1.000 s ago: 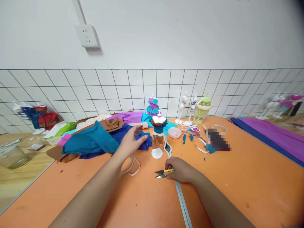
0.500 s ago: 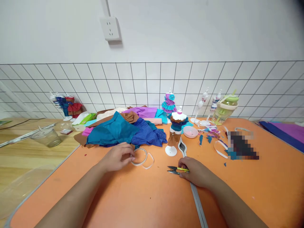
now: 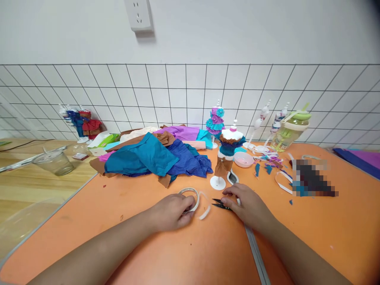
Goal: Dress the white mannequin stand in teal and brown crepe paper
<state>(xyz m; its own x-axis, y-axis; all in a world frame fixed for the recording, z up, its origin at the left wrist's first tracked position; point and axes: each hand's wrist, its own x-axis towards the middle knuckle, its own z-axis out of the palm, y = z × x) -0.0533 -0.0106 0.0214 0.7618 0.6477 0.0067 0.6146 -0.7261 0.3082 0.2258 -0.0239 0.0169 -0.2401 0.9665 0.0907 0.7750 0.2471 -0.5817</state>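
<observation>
My left hand grips a narrow roll of white tape, fingers curled round its near side. A loose white strip curves off beside the roll. In my right hand is a pair of thread snips, dark blades pointing left with their tips apart. The snips lie low over the tabletop, close to the strip. Just behind my right hand stands a small dress form on a white round base, dressed in brown and teal crepe paper with a white top.
Crumpled coloured crepe paper is heaped at the back left. A grey strip runs under my right forearm. A pink bowl, paper scraps, more dress forms and a green-lidded bottle stand behind. A glass cup is left.
My left hand has closed on the tape roll and brought it right, nearer the snips. The loose strip moved along with it. The view has tilted down slightly.
</observation>
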